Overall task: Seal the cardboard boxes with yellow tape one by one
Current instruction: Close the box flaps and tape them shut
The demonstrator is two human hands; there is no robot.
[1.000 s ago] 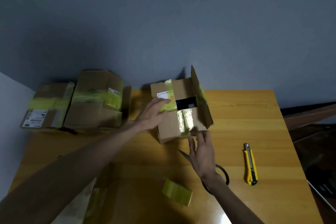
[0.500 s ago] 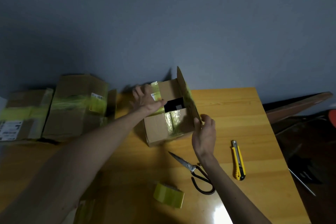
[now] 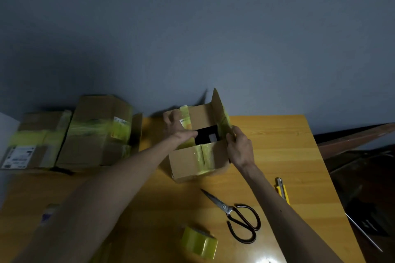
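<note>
Both hands have shifted on the box [image 3: 188,158] since a moment ago. The right hand [image 3: 240,148], which hung by the near corner, now has the upright flap [image 3: 219,109] by its lower edge, thumb and fingers pinching the cardboard. The left hand [image 3: 176,127] curls its fingers over the far left edge, thumb stretched along the rim of the dark opening. That box sits mid-table [image 3: 288,134] with its top still gaping, wrinkled old yellow tape across its flaps, and two sealed boxes [image 3: 96,134] stand off to the left. From where I stand, the trouble looks like this: the flap leans outward and seems stiff, so it may spring back up once the right hand lets go to fetch the tape [image 3: 199,243], which lies well apart near the front edge. The left thumb could get trapped under the flap as it folds. A sideways shove might skid this light-looking box across the glossy wood. New tape may also grip poorly over the crinkled old strips. The scissors [image 3: 237,218] and knife [image 3: 283,191] lie right under the reaching arm.
</note>
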